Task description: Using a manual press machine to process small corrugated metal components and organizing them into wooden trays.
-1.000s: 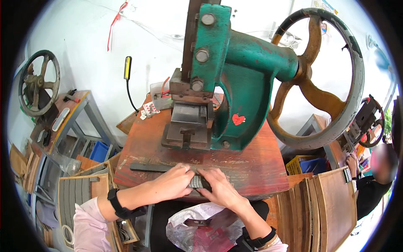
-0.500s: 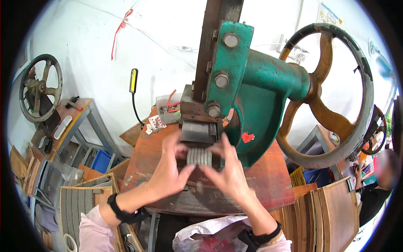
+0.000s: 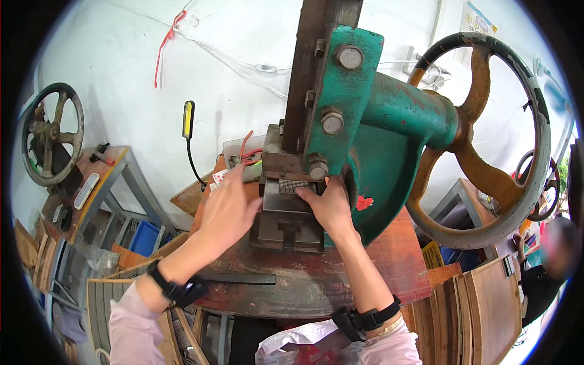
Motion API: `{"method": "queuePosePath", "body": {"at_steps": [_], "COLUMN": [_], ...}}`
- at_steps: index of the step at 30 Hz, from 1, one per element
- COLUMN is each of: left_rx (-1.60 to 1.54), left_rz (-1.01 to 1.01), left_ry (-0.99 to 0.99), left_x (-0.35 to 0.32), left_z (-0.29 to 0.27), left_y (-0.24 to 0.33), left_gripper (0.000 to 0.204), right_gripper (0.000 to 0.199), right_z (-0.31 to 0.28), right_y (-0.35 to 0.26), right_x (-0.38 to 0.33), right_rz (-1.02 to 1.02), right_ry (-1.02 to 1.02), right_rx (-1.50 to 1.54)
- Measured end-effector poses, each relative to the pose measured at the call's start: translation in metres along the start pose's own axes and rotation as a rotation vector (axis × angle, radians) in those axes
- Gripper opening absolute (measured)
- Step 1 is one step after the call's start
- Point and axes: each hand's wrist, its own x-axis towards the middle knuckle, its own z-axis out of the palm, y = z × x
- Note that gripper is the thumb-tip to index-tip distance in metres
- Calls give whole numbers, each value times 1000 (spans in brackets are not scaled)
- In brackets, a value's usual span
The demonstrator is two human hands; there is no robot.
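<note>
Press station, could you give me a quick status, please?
Both hands at the die. Small ribbed piece under the ram. Nothing blocking.

Bright, even daylight, sharp centre.
Soft shadows on the wall [image 3: 121, 121]; fisheye bends edges, black vignette corners, right rim blurred.

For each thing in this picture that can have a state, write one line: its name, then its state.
Left hand: open, fingers spread, resting beside the die block.
Right hand: fingers pressing the small ridged piece.
Small ridged piece: seated on the die block, under the ram.
Ram: raised.
Die block: on the bench.
</note>
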Motion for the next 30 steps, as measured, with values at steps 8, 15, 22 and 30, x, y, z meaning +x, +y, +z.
{"method": "queuePosePath", "body": {"at_steps": [8, 15, 22, 30], "left_rx": [-111, -269, -199, 139], "left_rz": [208, 121, -155, -263], "left_ry": [-569, -96, -173, -414], "left_x": [-127, -38, 12, 17], "left_z": [-67, -46, -1, 10], "left_y": [-27, -3, 12, 18], "left_gripper": [48, 26, 37, 59], "right_gripper": [68, 67, 54, 50], "right_z": [-4, -36, -104, -174], "right_y": [-4, -18, -22, -40], "right_x": [-10, -71, -119, -144], "right_rz": [-93, -170, -329, -336], "right_ry": [64, 34, 14, 113], "right_rx": [7, -8, -277, -433]}}
